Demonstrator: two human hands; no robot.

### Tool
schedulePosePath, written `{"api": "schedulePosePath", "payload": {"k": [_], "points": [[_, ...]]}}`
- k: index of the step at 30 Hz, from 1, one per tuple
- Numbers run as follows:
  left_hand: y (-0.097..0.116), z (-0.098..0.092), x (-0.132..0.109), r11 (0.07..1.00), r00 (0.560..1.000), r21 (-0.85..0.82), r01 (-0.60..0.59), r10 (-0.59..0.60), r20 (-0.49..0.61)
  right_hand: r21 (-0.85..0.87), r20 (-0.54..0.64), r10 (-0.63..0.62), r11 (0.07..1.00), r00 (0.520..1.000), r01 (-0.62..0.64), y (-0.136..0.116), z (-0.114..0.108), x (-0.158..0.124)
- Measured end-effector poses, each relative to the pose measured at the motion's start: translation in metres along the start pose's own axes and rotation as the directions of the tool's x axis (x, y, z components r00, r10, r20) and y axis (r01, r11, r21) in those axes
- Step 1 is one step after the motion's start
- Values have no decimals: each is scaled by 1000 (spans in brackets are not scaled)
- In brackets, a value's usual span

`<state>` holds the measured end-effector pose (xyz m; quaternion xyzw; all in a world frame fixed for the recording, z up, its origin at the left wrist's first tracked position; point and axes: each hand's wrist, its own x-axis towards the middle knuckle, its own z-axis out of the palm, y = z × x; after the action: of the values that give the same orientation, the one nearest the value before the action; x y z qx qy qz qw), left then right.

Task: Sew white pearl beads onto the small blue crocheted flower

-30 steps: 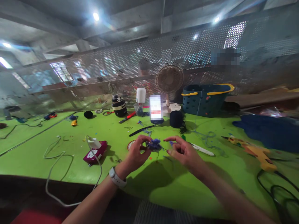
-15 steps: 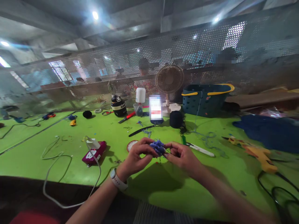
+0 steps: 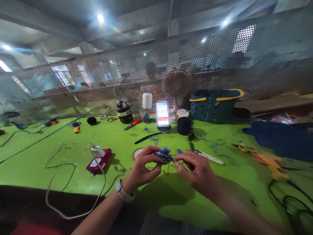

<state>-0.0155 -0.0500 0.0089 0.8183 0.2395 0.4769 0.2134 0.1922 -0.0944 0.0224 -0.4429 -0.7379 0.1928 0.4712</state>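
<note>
My left hand (image 3: 144,166), with a white watch on its wrist, pinches a small blue yarn piece (image 3: 164,155) between thumb and fingers. It looks knitted or crocheted and has loose loops on top. Just to its right, my right hand (image 3: 195,166) is closed in a pinch. Something thin seems to run from those fingertips to the yarn piece, too small to name. A small blue tip (image 3: 179,151) shows above the right index finger. Partly hidden behind my left hand lies a round red-rimmed dish (image 3: 137,152) of small white pieces.
Across the green table (image 3: 80,133) stand a phone with a lit screen (image 3: 163,114), a fan (image 3: 177,84), a dark yarn ball (image 3: 184,126) and a teal basket (image 3: 207,107). White-handled scissors or snips (image 3: 212,159) and a yellow glue gun (image 3: 266,161) lie right; a purple power block (image 3: 99,161) sits left.
My right hand has drawn slightly right, away from the yarn piece, and a small gap shows between them. My left hand keeps its hold almost unmoved.
</note>
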Motion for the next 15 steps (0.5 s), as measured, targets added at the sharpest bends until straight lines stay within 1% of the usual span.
{"api": "schedulePosePath", "payload": {"k": [3,7,9,12,15], "points": [[2,0,-1,998,998,29,-54,54,14,-36,-2,65,997,998,-66,-1,5,1],[3,1,-3,993,995,77,-92,88,47,91,104,205,973,973,-214,1,9,2],[2,1,-4,991,994,90,-96,92,53,176,154,235,949,960,-261,3,9,2],[1,1,-4,991,996,97,-94,93,18,278,184,247,915,951,-291,5,8,3],[1,2,-4,992,997,104,-71,75,-32,323,210,272,887,939,-329,4,5,2]]}}
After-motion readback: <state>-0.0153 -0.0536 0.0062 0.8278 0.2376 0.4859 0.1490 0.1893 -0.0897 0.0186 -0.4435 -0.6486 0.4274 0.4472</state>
